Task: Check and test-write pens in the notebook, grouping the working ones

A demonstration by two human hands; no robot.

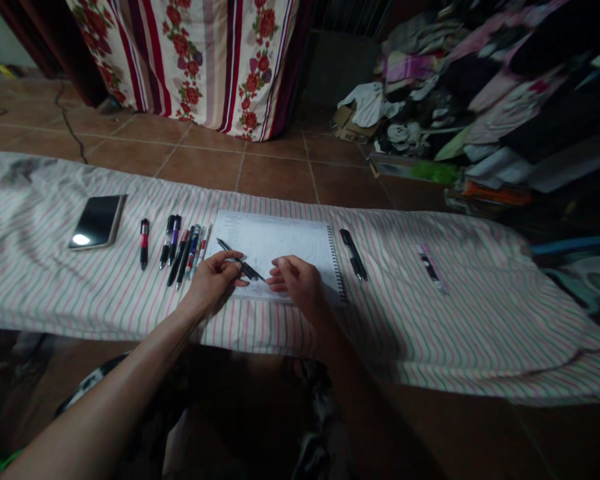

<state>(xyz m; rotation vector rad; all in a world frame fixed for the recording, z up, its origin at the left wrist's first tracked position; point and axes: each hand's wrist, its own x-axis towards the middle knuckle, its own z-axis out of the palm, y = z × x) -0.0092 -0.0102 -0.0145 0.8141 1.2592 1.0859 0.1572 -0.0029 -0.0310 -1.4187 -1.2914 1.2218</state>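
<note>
A dark pen (240, 262) lies slanted over the near edge of a white spiral notebook (280, 247). My left hand (215, 281) pinches the pen's middle with closed fingers. My right hand (296, 281) rests on the notebook's near edge, its fingers curled together at the pen's tip end. Whether it grips the pen I cannot make out. The notebook lies on a striped cloth (430, 313) spread over the floor.
A row of several pens (180, 250) lies left of the notebook, with a phone (98, 221) further left. A black pen (353, 254) sits by the spiral edge, another pen (431, 268) further right. Floral fabric (200, 60) hangs behind; a clothes pile (480, 93) sits far right.
</note>
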